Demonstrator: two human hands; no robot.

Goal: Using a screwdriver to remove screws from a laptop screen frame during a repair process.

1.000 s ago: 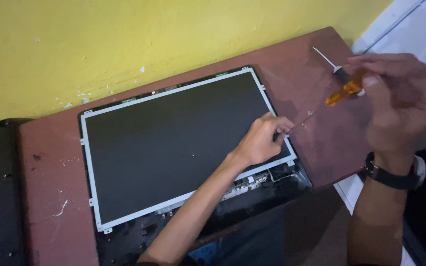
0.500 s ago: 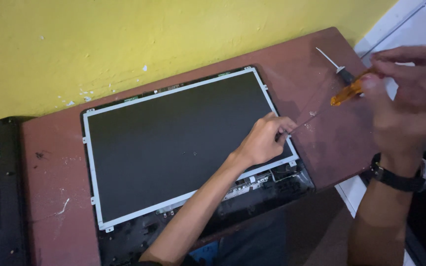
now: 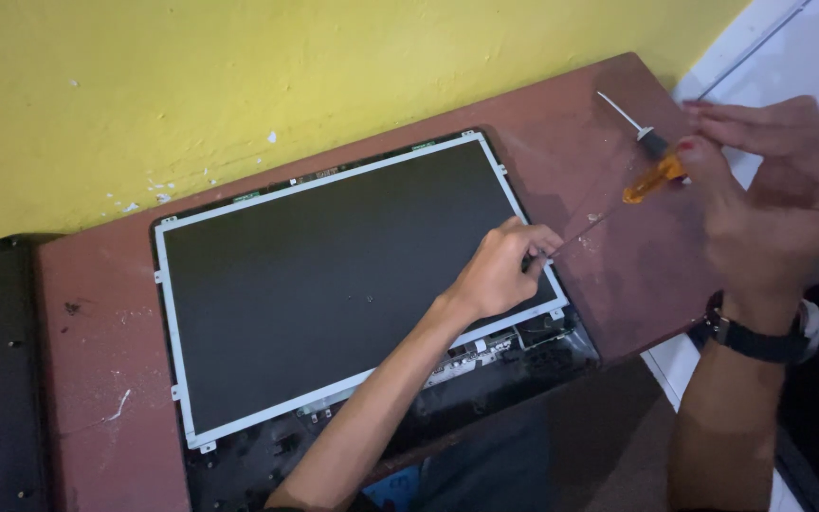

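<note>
Forearms, two in number, enter from the lower edge of the frame. At lower centre lies one black laptop base [image 3: 523, 365], its interior partly exposed. Over it rests one bare display panel [image 3: 334, 275], dark with a pale metal frame, filling the middle of the reddish-brown desk [image 3: 97, 379]. One left hand [image 3: 500, 270], fingers curled shut, pinches a thin metal tool [image 3: 575, 237] at the panel's right edge. One right hand [image 3: 774, 204], at right, wears one dark wristwatch [image 3: 760, 337]; its fingers are loosely bent, and whether it grips anything cannot be told. One orange-handled screwdriver [image 3: 651, 171] lies just beside its fingertips. Yellow wall [image 3: 239, 76] fills the upper frame.
</note>
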